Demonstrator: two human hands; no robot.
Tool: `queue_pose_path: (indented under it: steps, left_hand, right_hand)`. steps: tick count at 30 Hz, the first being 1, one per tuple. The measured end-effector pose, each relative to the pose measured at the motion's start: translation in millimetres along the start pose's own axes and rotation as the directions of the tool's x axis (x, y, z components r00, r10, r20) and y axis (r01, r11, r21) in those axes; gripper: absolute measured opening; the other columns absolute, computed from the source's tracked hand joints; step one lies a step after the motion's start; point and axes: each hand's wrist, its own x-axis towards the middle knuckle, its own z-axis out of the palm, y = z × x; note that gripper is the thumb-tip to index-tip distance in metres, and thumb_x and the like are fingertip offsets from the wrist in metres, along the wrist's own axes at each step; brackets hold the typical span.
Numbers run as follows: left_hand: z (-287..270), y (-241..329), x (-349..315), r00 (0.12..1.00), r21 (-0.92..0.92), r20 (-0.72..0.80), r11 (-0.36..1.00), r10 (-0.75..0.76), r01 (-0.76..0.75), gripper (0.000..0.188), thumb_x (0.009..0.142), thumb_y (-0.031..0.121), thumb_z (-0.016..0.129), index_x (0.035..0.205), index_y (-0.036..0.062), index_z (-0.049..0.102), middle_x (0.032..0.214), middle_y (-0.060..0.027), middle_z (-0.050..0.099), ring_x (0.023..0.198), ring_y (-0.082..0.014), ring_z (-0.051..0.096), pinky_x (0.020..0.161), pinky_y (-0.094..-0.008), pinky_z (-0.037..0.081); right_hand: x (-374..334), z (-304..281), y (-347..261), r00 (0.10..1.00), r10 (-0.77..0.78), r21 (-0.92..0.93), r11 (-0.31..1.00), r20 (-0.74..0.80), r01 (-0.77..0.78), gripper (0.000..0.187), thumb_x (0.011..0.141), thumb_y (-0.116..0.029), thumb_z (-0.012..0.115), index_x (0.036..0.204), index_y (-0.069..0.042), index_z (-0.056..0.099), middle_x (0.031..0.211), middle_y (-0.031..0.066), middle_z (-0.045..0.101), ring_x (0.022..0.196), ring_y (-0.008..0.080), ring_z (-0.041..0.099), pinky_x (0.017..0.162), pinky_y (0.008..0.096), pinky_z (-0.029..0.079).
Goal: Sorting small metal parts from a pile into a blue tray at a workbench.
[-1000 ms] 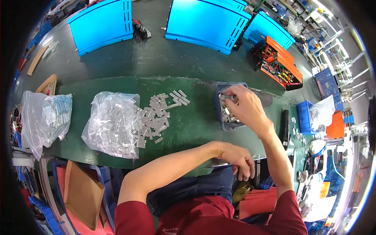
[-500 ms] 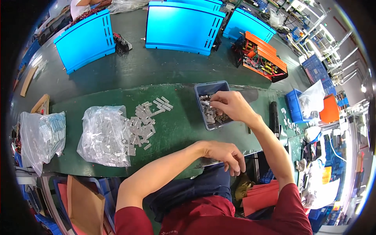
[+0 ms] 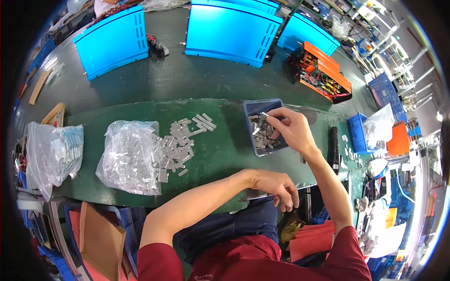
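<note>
Pinching a small, flat silvery metal piece (image 3: 264, 114) between thumb and forefinger, the right hand (image 3: 295, 130) hovers over a dark blue-grey rectangular plastic bin (image 3: 265, 107) on the green worktop (image 3: 218, 150); its grip is clamped on that piece. The piece's visible end points up and left, its long axis apparently slanting back toward the fingertips, which cover the rest. Similar metal pieces (image 3: 265, 141) lie jumbled in the bin, some behind the hand. The left hand (image 3: 275, 186) droops at the near edge, fingers loosely bent, palm hidden; I cannot tell whether its grip is quite apart or together. Leftward, a clear plastic bag (image 3: 129, 159) spills more pieces; a black cylindrical tool (image 3: 334, 145) lies right of the right forearm.
</note>
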Motion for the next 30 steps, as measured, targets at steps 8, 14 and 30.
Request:
queue_pose_path:
  steps: [8, 14, 30]
  left_hand:
    - [-0.2, -5.8, 6.3, 1.0, -0.064, 0.005, 0.998, -0.008, 0.009, 0.037, 0.09, 0.021, 0.07, 0.118, -0.0041, 0.068, 0.103, -0.0129, 0.074, 0.092, -0.0195, 0.073, 0.076, -0.0322, 0.056]
    - [1.8, -5.8, 5.0, 1.0, -0.047, -0.014, 0.999, -0.013, 0.012, 0.04, 0.088, 0.022, 0.071, 0.118, -0.0039, 0.069, 0.103, -0.0132, 0.075, 0.094, -0.0207, 0.073, 0.078, -0.0333, 0.057]
    - [0.4, 0.1, 1.8, 1.0, -0.001, -0.017, 1.0, -0.013, 0.013, 0.035, 0.092, 0.02, 0.067, 0.118, -0.0043, 0.068, 0.105, -0.0138, 0.074, 0.094, -0.0201, 0.073, 0.077, -0.0323, 0.056]
  right_hand:
    - [15.3, 66.6, -31.6, 0.892, -0.451, -0.272, 0.854, 0.037, 0.443, 0.019, 0.092, -0.015, 0.074, 0.106, -0.002, 0.073, 0.091, 0.0105, 0.069, 0.068, 0.0179, 0.064, 0.063, 0.0314, 0.05]
    - [14.1, 47.1, -30.2, 0.883, -0.466, -0.466, 0.772, 0.047, 0.432, 0.017, 0.093, -0.012, 0.069, 0.108, -0.003, 0.07, 0.097, 0.0125, 0.069, 0.074, 0.0261, 0.067, 0.066, 0.035, 0.052]
    - [21.1, 5.8, 9.9, 0.987, -0.035, -0.425, 0.9, 0.154, 0.099, 0.032, 0.089, -0.019, 0.072, 0.113, 0.0, 0.066, 0.085, 0.0143, 0.068, 0.073, 0.0231, 0.07, 0.066, 0.0402, 0.054]
